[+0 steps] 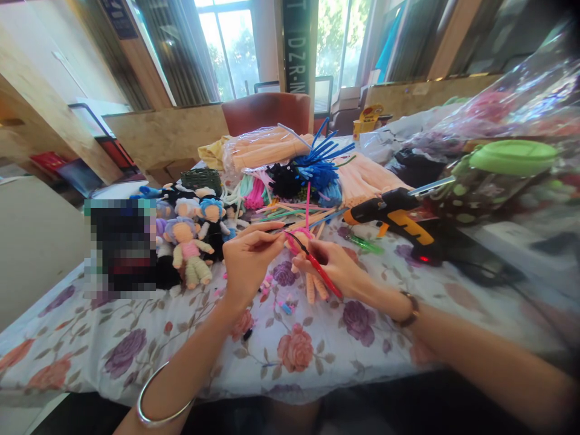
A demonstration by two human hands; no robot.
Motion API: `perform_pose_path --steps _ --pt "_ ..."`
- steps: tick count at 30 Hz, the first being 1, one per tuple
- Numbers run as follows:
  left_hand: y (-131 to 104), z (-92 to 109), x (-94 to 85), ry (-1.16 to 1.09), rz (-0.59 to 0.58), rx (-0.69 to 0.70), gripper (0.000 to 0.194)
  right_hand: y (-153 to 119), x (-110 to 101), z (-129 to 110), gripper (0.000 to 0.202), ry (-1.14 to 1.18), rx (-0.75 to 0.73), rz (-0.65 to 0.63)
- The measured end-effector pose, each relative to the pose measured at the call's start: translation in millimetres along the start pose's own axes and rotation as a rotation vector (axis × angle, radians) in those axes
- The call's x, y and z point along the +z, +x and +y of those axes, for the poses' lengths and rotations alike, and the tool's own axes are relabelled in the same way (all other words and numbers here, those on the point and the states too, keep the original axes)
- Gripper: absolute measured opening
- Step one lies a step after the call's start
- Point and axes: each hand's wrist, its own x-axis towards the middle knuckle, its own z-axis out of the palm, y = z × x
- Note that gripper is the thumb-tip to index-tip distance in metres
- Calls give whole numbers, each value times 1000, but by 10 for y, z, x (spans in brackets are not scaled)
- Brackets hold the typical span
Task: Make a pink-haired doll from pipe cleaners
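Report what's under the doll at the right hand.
Flowered tablecloth shows below the doll, with pink and blue scraps to the left. Whatever is directly beneath its body is hidden by it and the right hand.

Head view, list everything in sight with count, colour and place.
Dolls: several, mixed colours, left
Pipe cleaners: many, mostly peach, blue, black, behind
Glue gun: one, black and orange, right
Jar: one, green-lidded, far right
Plastic wrapping: uncounted, clear, upper right
Floral tablecloth: one, mainly white, foreground
Chair: one, reddish brown, behind
Windows: two, bright, background
Tub: one, yellow, back right
Small doll: one, peach and pink, centre
Red-handled tool: one, red and dark, centre
Left hand: one, silver bangle, centre
Right hand: one, bracelet, tool in grip, centre
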Motion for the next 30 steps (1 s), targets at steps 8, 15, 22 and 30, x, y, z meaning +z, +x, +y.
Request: perform_pose_path --steps 8,15,22,30 --pt "0 -1 1 25 3 -8 1 0 -11 -24 38 -60 4 18" --pt "-8 -2 -6 50 -15 -5 1 -8 8 -14 39 -69 -7 22" --pt "-12 -15 -11 56 -15 -5 1 -7 15 13 36 -90 -20 11" --pt "-2 17 0 8 -9 -26 4 -16 34 -71 38 44 3 13"
